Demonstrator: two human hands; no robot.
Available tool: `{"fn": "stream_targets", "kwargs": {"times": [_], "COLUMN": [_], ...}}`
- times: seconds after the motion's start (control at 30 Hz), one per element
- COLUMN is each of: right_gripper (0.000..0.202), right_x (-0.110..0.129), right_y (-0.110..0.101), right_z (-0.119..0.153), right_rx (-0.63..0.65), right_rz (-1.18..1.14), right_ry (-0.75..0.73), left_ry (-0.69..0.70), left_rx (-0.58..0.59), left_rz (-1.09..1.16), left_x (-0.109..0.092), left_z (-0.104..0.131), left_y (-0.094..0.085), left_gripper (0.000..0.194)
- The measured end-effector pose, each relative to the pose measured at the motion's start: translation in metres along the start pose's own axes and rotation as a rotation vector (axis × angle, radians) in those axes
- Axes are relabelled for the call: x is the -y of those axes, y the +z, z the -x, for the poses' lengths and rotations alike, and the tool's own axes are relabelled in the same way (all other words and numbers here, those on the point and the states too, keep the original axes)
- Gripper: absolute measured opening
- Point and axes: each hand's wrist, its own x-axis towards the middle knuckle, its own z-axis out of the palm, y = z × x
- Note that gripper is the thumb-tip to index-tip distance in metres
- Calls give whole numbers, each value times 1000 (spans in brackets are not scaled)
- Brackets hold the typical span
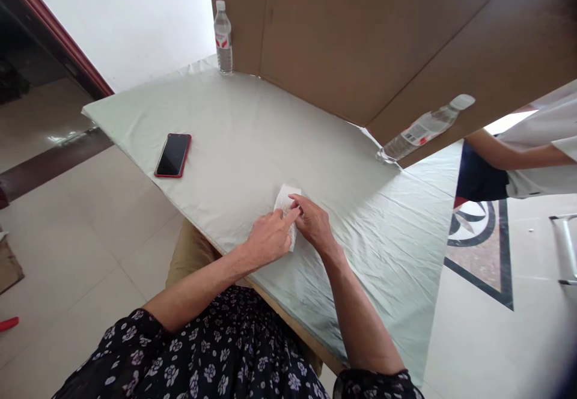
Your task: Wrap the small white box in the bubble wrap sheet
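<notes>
A small white strip [285, 197], like folded paper or tissue, lies on the cloth-covered table under and between my hands. My left hand [269, 235] rests over its near part, fingers mostly curled against it and the index finger reaching towards my other hand. At the strip's right side is my right hand [314, 222], with thumb and index finger bent together close to the left fingertip. Whatever is between those fingertips is too small or too hidden to tell. The strip's far end and a narrow lower edge show past my hands.
A red-cased phone [174, 155] lies to the left on the pale green cloth [234, 128]. Tall cardboard panels [324, 32] stand behind, with an upright water bottle [223, 38] and a tilted one [426, 128] against them. Another person's arm [514, 152] shows at right.
</notes>
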Motion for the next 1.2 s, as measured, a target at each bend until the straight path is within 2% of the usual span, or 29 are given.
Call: {"fn": "stream_targets", "kwargs": {"times": [0.1, 0.17, 0.3, 0.43, 0.57, 0.63, 0.7, 0.8, 0.93, 1.03, 1.1, 1.2], "right_gripper": [33, 34, 49, 50, 34, 29, 25, 19, 6, 17, 24, 26], "right_x": [-7, -14, -29, -31, -14, -3, 8, 20, 29, 35, 38, 40], "right_y": [-3, -7, -6, 5, 4, -5, -15, -24, -16, -6, -2, -3], "right_z": [0, -1, -14, -37, -46, -41, -30, -5, 33, 57, 67, 76], "right_rx": [-116, -181, -55, 48, 128, 141, 100, -18, -167, -221, -228, -190], "right_rz": [-74, -155, -349, -481, -602, -655, -654, -560, -378, -214, -122, -21], "right_ry": [137, 292, 512, 545, 479, 430, 347, 171, 16, -73, -121, -168], "left_ry": [-5, -16, -36, -42, -45, -44, -45, -66, -155, -152, -85, 37], "left_rx": [59, 80, 88, 87, 69, 56, 42, -29, -250, -384, -405, -309], "left_rz": [-24, -19, 11, 27, 50, 73, 111, 199, 287, 299, 304, 361], "left_x": [0, 0, -1, -1, 1, 4, 7, 11, 12, 13, 17, 30], "left_z": [-2, -4, -4, -2, -3, -3, -3, 0, 8, 12, 11, 9], "left_y": [-2, -3, -4, -2, 1, 3, 5, 12, 26, 32, 33, 31], "left_gripper": [35, 30, 30, 31, 31, 29, 27, 24, 23, 34, 45, 37]}}
